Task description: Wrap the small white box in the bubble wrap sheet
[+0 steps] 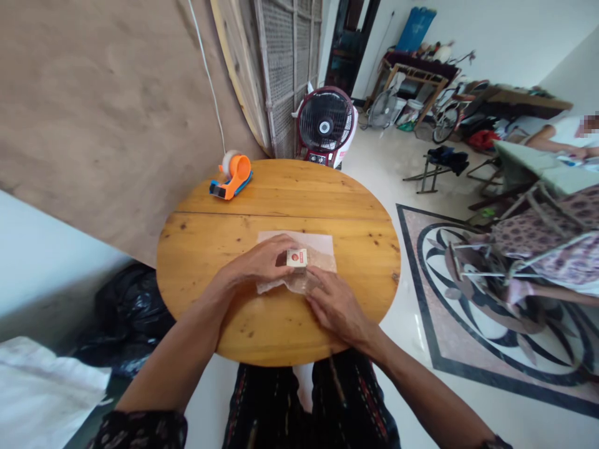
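Observation:
A small white box with a red label on top sits on a translucent sheet of what looks like bubble wrap. My left hand is closed around the left side of the box, its thumb and fingers on either side. At the near right corner of the box is my right hand, with a fingertip close to or touching the box. Its other fingers curl at the sheet's near edge, which is rumpled and slightly raised. The sheet lies on a round wooden table.
An orange tape dispenser with a roll of tape stands at the table's far left. Behind the table is a fan. Black plastic bags lie on the floor at left. Another person sits at a table on the right.

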A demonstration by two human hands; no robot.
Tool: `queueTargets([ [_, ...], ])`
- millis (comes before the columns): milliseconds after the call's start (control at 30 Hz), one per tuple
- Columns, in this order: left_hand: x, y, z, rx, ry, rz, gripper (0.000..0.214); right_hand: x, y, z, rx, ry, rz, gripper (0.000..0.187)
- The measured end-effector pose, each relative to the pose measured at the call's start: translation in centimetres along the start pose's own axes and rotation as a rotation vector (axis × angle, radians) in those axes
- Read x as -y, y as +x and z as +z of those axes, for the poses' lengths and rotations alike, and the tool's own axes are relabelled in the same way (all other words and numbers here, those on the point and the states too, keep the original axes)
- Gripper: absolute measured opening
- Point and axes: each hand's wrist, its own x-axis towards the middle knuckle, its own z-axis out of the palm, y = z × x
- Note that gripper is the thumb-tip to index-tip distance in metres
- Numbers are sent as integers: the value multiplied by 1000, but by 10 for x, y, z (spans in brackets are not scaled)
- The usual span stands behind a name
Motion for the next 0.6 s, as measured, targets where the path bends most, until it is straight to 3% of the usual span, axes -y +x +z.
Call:
queueTargets([
  [133, 1, 1, 1, -29, -2, 49, 36, -4, 6, -1, -75, 118, 36, 12],
  [400, 4, -1, 1, -18, -34, 19, 41, -6, 40, -24, -10, 112, 72, 14],
  [600, 2, -1, -2, 21, -79, 15, 43, -16, 60, -29, 51, 145, 105, 14],
])
